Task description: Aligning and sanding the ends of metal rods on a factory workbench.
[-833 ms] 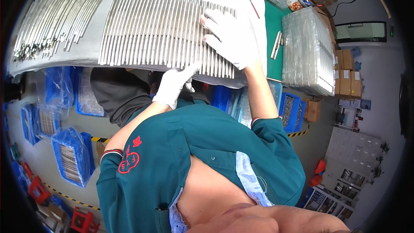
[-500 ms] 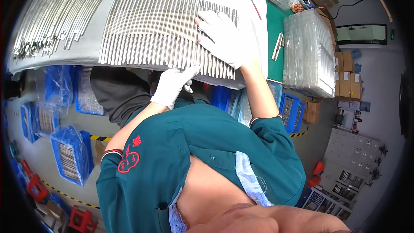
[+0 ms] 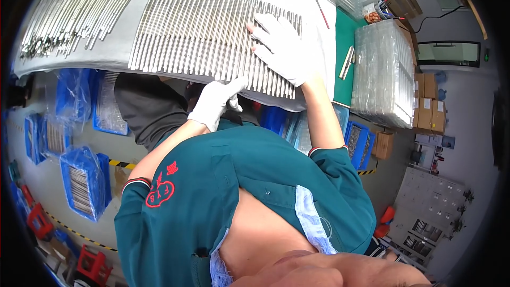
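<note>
Slim metal rods (image 3: 186, 32) lie side by side in a long row on the white-covered table (image 3: 119, 48). My right hand (image 3: 284, 48), in a white glove with some fingertips bare, rests flat with fingers spread on the row's right part. At the near edge, my gloved left hand (image 3: 215, 101) sits by the rods' lower ends. Its index finger is stretched along those ends, the thumb stands apart, and the other fingers curl loosely. I see nothing held in it. A looser heap of similar rods (image 3: 79, 10) lies at the table's left.
Right of the row lie a red pen-like stick (image 3: 322, 13) and a green mat (image 3: 342, 82) with short metal pieces (image 3: 347, 62). Beyond stands a stack of clear plastic trays (image 3: 382, 74). Blue bins (image 3: 85, 180) with rods stand on the floor at left.
The whole view has shifted and tilted slightly. Both hands keep nearly the same places at the row of rods.
</note>
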A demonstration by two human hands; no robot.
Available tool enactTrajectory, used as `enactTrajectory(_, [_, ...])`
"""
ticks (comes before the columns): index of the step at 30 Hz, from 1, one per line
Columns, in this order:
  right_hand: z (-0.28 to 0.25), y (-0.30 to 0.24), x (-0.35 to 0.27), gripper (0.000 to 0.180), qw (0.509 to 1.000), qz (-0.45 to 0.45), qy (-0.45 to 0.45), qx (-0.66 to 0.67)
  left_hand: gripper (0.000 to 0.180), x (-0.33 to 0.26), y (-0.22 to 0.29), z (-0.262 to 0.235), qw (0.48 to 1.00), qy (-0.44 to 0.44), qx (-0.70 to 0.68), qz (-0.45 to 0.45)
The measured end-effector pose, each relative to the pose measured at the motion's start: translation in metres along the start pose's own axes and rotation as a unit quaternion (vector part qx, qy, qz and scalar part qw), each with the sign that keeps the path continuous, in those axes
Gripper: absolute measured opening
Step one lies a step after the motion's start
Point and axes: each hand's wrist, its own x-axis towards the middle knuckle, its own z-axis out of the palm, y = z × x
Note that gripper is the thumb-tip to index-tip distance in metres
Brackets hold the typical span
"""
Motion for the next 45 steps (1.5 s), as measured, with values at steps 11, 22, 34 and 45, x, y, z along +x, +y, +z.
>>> enactTrajectory(11, [0.004, 0.004, -0.001, 0.041, 1.0, -0.004, -0.005, 0.013, 0.033, -0.009, 0.013, 0.006, 0.999, 0.044, -0.013, 0.005])
enactTrajectory(22, [0.004, 0.003, -0.002, 0.044, 0.999, 0.015, -0.03, 0.02, 0.034, -0.013, 0.017, 0.002, 0.999, 0.021, 0.036, 0.021])
enactTrajectory(34, [0.008, 0.001, 0.013, 0.049, 0.997, -0.052, -0.039, 0.05, 0.033, -0.009, 0.018, -0.002, 0.999, 0.035, 0.022, 0.012])
enactTrajectory(45, [0.016, 0.004, 0.013, 0.05, 0.997, -0.053, -0.048, 0.032, 0.034, -0.013, 0.018, -0.011, 0.997, 0.033, 0.058, 0.038])
